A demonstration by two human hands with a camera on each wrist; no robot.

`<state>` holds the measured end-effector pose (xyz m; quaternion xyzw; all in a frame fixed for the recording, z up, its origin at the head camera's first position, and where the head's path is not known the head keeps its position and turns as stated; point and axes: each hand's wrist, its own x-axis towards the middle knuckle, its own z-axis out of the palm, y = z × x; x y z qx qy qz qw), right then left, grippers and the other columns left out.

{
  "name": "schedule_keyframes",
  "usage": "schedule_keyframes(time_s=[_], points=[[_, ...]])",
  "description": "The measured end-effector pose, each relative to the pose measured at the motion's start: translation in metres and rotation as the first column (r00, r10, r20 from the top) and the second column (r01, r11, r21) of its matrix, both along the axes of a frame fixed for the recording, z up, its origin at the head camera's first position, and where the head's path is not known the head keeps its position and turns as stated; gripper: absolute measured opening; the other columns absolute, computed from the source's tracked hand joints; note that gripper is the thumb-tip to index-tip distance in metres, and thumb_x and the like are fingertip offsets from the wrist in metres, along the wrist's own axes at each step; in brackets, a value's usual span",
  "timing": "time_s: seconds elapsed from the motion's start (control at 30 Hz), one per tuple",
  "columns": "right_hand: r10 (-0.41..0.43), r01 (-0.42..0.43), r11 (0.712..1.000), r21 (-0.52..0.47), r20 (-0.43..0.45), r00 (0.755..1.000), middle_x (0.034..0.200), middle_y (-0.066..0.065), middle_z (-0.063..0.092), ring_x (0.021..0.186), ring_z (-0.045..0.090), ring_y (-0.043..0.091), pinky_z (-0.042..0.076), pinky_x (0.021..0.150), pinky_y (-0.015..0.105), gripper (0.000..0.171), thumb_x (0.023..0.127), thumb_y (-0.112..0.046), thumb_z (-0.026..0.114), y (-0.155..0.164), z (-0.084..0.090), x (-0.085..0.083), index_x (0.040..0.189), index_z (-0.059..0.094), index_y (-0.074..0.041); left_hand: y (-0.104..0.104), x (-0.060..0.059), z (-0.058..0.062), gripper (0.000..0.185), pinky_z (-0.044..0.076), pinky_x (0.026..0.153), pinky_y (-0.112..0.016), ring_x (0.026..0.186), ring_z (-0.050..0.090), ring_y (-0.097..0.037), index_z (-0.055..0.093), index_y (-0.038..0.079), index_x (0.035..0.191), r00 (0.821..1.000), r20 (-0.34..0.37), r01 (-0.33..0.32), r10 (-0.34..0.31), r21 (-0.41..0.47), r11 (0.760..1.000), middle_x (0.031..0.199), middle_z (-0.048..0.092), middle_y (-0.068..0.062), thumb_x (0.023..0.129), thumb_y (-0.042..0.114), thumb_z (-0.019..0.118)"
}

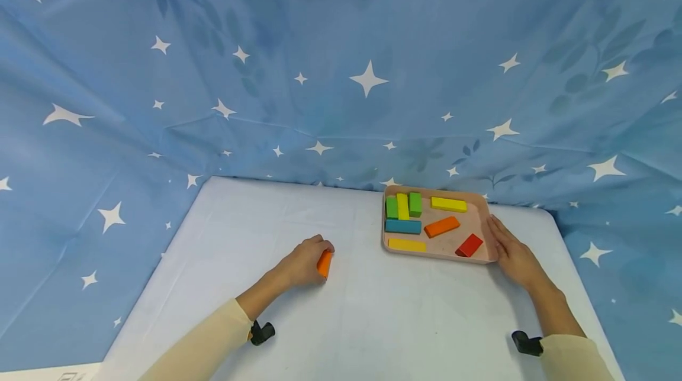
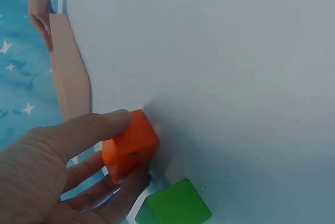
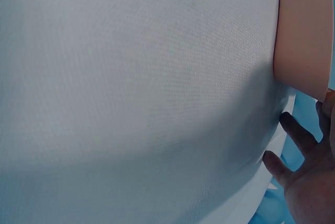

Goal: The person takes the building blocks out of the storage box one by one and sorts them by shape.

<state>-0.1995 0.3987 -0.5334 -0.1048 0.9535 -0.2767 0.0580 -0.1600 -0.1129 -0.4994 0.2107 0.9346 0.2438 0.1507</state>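
My left hand [image 1: 318, 255] grips an orange block [image 1: 324, 263] on the white table, left of centre. In the left wrist view the thumb [image 2: 89, 127] and curled fingers pinch the orange block [image 2: 130, 145], and a green block [image 2: 175, 206] lies on the table just beside it. The green block does not show in the head view. My right hand [image 1: 506, 248] rests with straight fingers against the right side of a pink tray [image 1: 473, 222]. The right wrist view shows the tray's side [image 3: 303, 30] and the fingers [image 3: 298, 135] near it.
The tray holds several blocks: green ones [image 1: 415, 204], yellow ones [image 1: 449, 204], a teal one [image 1: 402, 226], an orange one [image 1: 441, 226] and a red one [image 1: 469, 245]. The white table [image 1: 383, 316] ends at a blue star-patterned cloth [image 1: 341, 73] that hangs behind and to both sides.
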Motion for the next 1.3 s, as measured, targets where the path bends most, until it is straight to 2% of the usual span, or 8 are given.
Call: schedule_keyframes(time_s=[0.43,0.93,1.03,1.2,1.3], points=[[-0.007,0.007,1.0,0.015,-0.014,1.0,0.172,0.021,0.016,0.152,0.023,0.054,0.024,0.115,0.072,0.057,0.113,-0.018,0.036,0.001,-0.003,0.004,0.166,0.016,-0.009,0.002,0.005,-0.003,0.05,0.052,0.079,-0.034,0.089,0.053,-0.017,0.067,0.006,0.124,1.0,-0.005,-0.016,0.016,-0.016,1.0,0.105,0.059,-0.004,0.078,0.007,0.086],[-0.014,0.013,0.999,0.03,0.004,1.0,0.172,0.021,0.014,0.152,0.022,0.054,0.023,0.116,0.072,0.059,0.113,-0.019,0.035,0.004,0.0,-0.001,0.167,0.012,-0.011,0.004,0.002,0.0,0.054,0.051,0.079,-0.031,0.089,0.053,-0.015,0.065,0.009,0.128,1.0,-0.019,0.002,-0.002,-0.043,0.999,0.106,0.058,-0.002,0.078,0.009,0.087],[-0.016,0.015,0.999,0.031,0.016,1.0,0.173,0.021,0.013,0.153,0.021,0.054,0.023,0.116,0.072,0.059,0.113,-0.02,0.035,0.003,-0.001,-0.002,0.167,0.012,-0.011,0.005,0.002,0.001,0.059,0.051,0.079,-0.03,0.089,0.053,-0.016,0.064,0.01,0.131,0.999,-0.046,0.016,-0.019,-0.076,0.997,0.107,0.057,-0.004,0.077,0.013,0.089],[-0.013,0.012,1.0,0.026,0.027,1.0,0.173,0.02,0.013,0.153,0.021,0.054,0.025,0.115,0.073,0.059,0.114,-0.022,0.036,0.001,-0.002,-0.001,0.167,0.012,-0.011,0.009,0.0,0.01,0.073,0.048,0.082,-0.034,0.092,0.051,-0.017,0.063,0.015,0.138,0.991,-0.123,0.043,-0.06,-0.134,0.99,0.116,0.058,-0.006,0.074,0.028,0.095],[-0.01,0.009,1.0,0.029,0.021,1.0,0.173,0.02,0.014,0.153,0.021,0.054,0.025,0.115,0.072,0.059,0.114,-0.022,0.036,0.0,-0.001,-0.001,0.167,0.012,-0.011,0.017,-0.006,0.018,0.069,0.048,0.084,-0.037,0.095,0.054,-0.018,0.064,0.016,0.138,0.983,-0.159,0.065,-0.088,-0.143,0.988,0.119,0.059,-0.005,0.078,0.036,0.092]])
